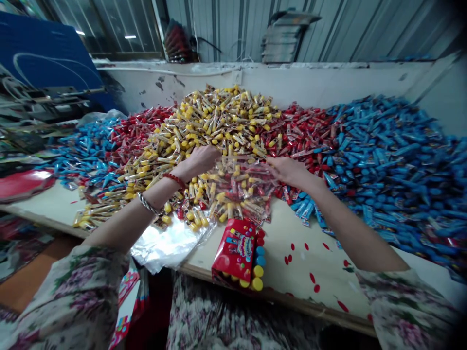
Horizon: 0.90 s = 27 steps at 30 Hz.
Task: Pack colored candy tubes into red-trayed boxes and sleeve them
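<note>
My left hand (199, 163) and my right hand (288, 171) grip opposite sides of the mouth of a transparent plastic bag (239, 189). The bag is bulging with small wrapped candy sticks with yellow and red parts. Behind my hands lies a large heap of yellow-capped candy sticks (219, 124), with red-wrapped candies (306, 131) and blue-wrapped candies (394, 155) beside it. A red candy box (233, 250) with yellow and blue balls along its side lies near the table edge. Flat shiny plastic bags (166, 243) lie below my left forearm.
The heaps cover the back of a long pale table (321, 277), with scattered red pieces near its front edge. A low white wall (255, 82) stands behind it. A blue panel (47, 53) and machinery stand at the left, above a red round tray (22, 184).
</note>
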Each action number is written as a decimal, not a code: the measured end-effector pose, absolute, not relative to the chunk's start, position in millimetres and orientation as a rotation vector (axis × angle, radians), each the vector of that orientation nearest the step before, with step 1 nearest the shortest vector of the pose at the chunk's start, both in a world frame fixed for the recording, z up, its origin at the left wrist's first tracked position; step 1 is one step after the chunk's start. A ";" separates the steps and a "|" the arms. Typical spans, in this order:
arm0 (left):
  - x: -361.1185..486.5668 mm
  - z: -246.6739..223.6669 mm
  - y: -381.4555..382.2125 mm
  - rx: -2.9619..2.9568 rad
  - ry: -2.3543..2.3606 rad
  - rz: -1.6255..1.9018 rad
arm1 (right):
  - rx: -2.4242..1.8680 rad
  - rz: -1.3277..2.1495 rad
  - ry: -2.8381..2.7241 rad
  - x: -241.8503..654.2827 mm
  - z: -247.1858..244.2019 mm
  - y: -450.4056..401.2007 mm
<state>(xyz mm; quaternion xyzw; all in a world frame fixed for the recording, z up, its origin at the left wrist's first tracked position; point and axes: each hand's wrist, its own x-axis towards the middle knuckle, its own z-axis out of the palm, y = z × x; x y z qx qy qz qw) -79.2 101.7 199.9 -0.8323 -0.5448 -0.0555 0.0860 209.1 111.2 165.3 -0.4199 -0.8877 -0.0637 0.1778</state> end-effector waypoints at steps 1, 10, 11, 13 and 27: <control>-79.4 199.9 99.0 -2.422 -1.666 -0.202 | -1.225 -0.201 -2.455 212.0 163.2 110.8; -81.4 116.3 -11.6 -2.005 -1.323 -1.343 | -1.310 -0.200 -1.541 226.3 95.5 -22.7; -82.1 91.7 -24.4 -2.002 -1.281 -1.426 | -1.363 -0.131 -1.454 221.9 73.4 -40.0; -82.7 39.5 -42.1 -2.018 -1.300 -1.571 | -1.441 0.079 -1.262 210.7 26.2 -64.8; -65.0 -95.2 9.8 -2.111 -1.844 -1.896 | -1.398 0.747 -1.082 194.1 -89.3 -3.1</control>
